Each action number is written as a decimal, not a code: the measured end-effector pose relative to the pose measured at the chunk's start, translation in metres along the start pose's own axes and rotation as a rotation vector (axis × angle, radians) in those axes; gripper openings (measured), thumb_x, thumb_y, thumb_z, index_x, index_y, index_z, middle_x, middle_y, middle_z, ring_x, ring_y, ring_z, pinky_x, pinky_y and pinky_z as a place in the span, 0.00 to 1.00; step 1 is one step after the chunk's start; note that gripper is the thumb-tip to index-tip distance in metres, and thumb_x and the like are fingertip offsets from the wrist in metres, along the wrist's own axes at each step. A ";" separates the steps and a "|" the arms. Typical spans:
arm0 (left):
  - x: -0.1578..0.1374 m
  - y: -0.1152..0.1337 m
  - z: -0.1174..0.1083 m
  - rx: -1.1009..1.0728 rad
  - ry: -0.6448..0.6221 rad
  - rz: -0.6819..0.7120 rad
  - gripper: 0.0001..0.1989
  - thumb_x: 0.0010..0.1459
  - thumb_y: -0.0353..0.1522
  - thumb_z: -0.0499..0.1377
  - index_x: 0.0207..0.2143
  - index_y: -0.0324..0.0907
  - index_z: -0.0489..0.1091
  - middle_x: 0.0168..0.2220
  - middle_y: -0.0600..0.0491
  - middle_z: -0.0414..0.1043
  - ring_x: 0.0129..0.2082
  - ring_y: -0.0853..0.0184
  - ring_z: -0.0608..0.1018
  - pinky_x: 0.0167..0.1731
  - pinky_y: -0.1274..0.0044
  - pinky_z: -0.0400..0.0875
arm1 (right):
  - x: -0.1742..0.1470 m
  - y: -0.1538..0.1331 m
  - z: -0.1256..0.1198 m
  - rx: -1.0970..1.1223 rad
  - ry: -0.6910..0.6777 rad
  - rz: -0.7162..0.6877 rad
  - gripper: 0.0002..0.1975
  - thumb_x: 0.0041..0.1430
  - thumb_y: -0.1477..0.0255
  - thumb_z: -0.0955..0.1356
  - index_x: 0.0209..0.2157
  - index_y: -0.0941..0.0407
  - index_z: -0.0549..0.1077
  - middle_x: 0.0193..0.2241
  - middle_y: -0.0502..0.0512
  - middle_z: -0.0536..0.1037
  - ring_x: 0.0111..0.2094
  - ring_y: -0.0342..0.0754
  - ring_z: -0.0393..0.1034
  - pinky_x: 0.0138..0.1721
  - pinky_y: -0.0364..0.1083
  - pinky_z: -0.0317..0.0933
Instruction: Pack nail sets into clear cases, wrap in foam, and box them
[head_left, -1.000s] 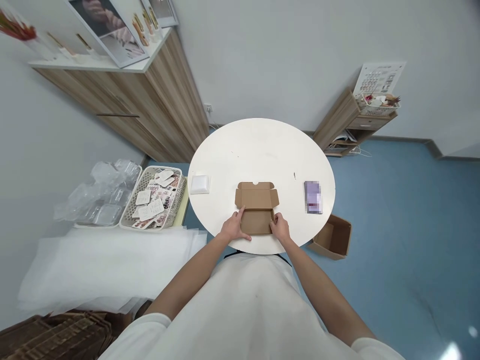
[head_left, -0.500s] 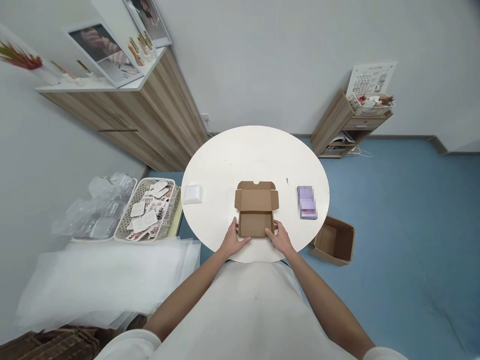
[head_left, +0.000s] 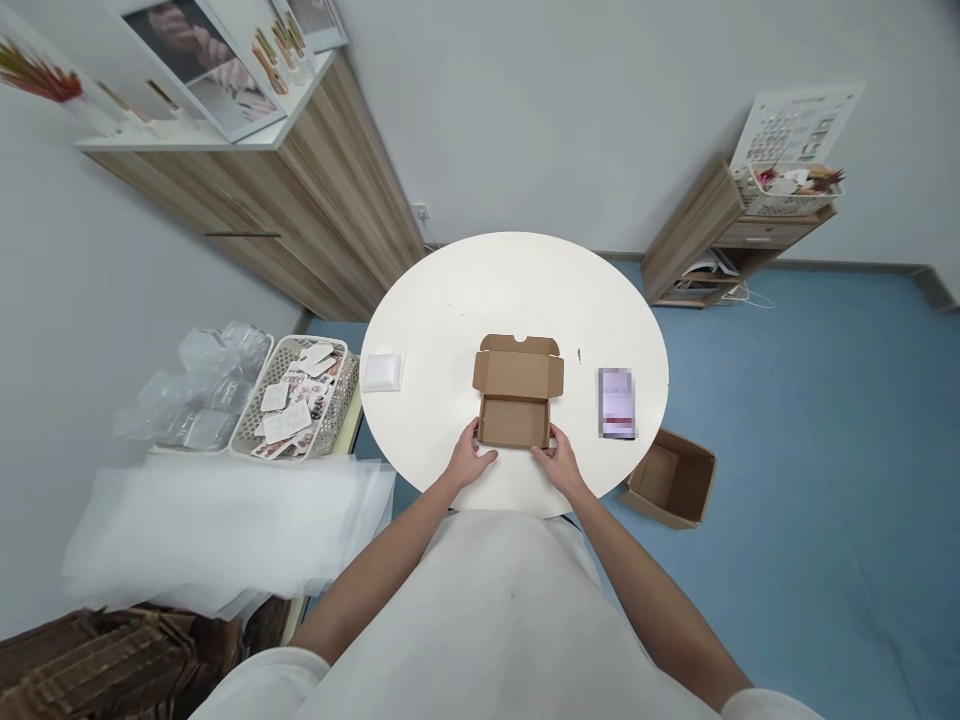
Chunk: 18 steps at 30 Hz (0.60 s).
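Note:
A small brown cardboard box (head_left: 514, 423) lies on the round white table (head_left: 517, 285), its lid (head_left: 517, 373) and side flaps folded open away from me. No contents show inside. My left hand (head_left: 466, 460) holds the near left corner, with its fingers along the side wall and the thumb stretched out by the front edge. At the near right corner, my right hand (head_left: 559, 462) grips the box, thumb against the front wall and fingers on the side.
On the table are a white packet (head_left: 383, 372) at left and a purple-screened phone-like item (head_left: 616, 403) at right. A larger open carton (head_left: 670, 480) stands on the floor. Left are a basket of cards (head_left: 300, 400), clear plastic packaging (head_left: 214, 390) and translucent sheets (head_left: 232, 530).
The box has slid slightly away from me across the table, both hands staying at its near corners. My view has also shifted a little.

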<state>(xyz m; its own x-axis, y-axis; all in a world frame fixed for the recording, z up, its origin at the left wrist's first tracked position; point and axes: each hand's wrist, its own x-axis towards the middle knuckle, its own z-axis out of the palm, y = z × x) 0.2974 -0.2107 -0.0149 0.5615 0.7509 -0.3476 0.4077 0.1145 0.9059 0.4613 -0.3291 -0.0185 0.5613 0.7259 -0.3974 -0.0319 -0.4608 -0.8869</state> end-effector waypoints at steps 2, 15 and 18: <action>-0.002 -0.002 0.000 0.016 -0.003 -0.007 0.38 0.43 0.30 0.59 0.56 0.44 0.47 0.56 0.45 0.52 0.54 0.59 0.59 0.47 0.68 0.60 | -0.001 0.000 0.001 -0.023 0.004 -0.006 0.34 0.45 0.64 0.66 0.54 0.55 0.52 0.50 0.61 0.59 0.31 0.44 0.68 0.37 0.49 0.65; -0.005 -0.016 -0.071 0.132 0.180 0.027 0.31 0.49 0.38 0.57 0.54 0.45 0.50 0.54 0.45 0.53 0.53 0.60 0.61 0.44 0.69 0.64 | -0.021 -0.063 0.046 -0.235 0.269 -0.406 0.22 0.50 0.67 0.63 0.48 0.54 0.58 0.39 0.56 0.63 0.23 0.39 0.55 0.30 0.47 0.60; 0.009 -0.023 -0.120 0.211 0.412 0.027 0.27 0.50 0.38 0.56 0.52 0.44 0.53 0.52 0.44 0.54 0.53 0.59 0.60 0.44 0.68 0.65 | -0.006 -0.093 0.099 -0.259 0.000 -0.353 0.16 0.52 0.68 0.62 0.44 0.54 0.63 0.36 0.55 0.66 0.26 0.42 0.59 0.32 0.47 0.61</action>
<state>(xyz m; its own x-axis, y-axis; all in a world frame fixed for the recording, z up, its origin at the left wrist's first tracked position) 0.2064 -0.1285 -0.0096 0.2582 0.9527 -0.1606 0.5581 -0.0114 0.8297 0.3789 -0.2399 0.0432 0.5008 0.8618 -0.0801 0.3705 -0.2971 -0.8800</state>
